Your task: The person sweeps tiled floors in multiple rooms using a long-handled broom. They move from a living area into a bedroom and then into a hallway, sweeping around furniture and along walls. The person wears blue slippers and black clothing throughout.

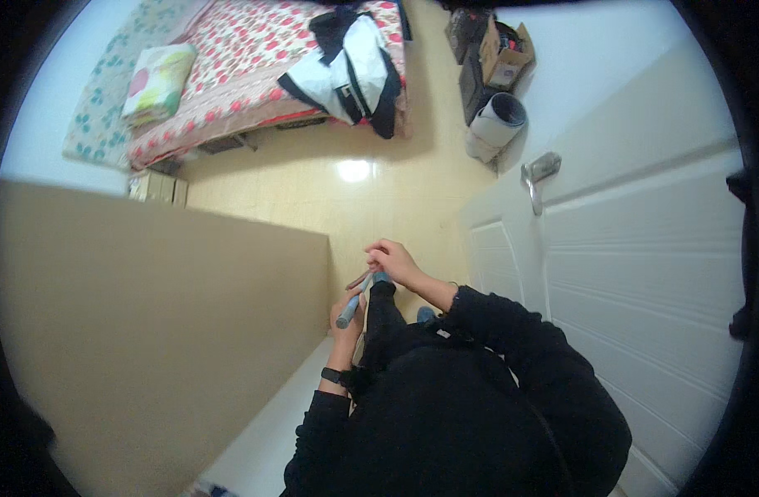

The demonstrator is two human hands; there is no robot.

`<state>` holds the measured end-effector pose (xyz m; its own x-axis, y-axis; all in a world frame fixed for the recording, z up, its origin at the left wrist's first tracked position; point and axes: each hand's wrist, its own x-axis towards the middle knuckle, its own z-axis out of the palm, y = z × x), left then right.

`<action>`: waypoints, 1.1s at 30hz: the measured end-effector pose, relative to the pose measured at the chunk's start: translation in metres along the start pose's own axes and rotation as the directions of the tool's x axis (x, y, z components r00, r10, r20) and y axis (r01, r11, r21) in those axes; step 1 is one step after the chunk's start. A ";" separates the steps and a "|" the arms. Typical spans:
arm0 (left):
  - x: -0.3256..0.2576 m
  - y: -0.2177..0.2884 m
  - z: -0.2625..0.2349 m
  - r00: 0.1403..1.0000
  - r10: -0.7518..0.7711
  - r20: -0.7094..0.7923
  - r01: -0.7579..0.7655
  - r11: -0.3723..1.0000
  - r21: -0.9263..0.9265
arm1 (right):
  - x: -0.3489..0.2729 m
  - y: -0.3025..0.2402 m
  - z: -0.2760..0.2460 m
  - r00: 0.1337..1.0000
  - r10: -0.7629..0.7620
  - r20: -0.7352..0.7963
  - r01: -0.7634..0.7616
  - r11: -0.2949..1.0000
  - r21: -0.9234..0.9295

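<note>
A slim stick with a grey-blue end (347, 314), like a broom or mop handle, slants up in front of my body. The fingers of my left hand (343, 327) are wrapped round it near this end. Farther along, my right hand (394, 262) is closed with bent fingers where the stick reaches it. The stick's lower part is hidden by my hands and leg, so its kind cannot be told. Below the hands, one foot in a blue shoe (426, 314) shows on the floor.
A white door (512, 248) with a metal handle (538, 178) stands at my right. To the left is a beige panel (164, 306). Ahead, a bed (247, 50) bears a black-and-white jacket (355, 70). A rolled mat (497, 124) and a cardboard box (506, 62) line the right wall.
</note>
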<state>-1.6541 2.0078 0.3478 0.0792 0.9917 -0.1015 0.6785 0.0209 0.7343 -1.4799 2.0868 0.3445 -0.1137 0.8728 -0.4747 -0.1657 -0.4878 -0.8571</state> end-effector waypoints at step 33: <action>0.790 0.299 0.206 0.725 0.286 0.626 -0.314 0.947 -0.069 | 0.564 -0.308 -0.442 0.874 0.397 -0.281 -0.113 0.728 0.677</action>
<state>-1.2382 2.7713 0.3492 0.7087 0.6459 -0.2838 0.5675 -0.2830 0.7732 -1.0603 2.7375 0.2524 0.1107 0.5740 -0.8113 -0.7705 -0.4660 -0.4348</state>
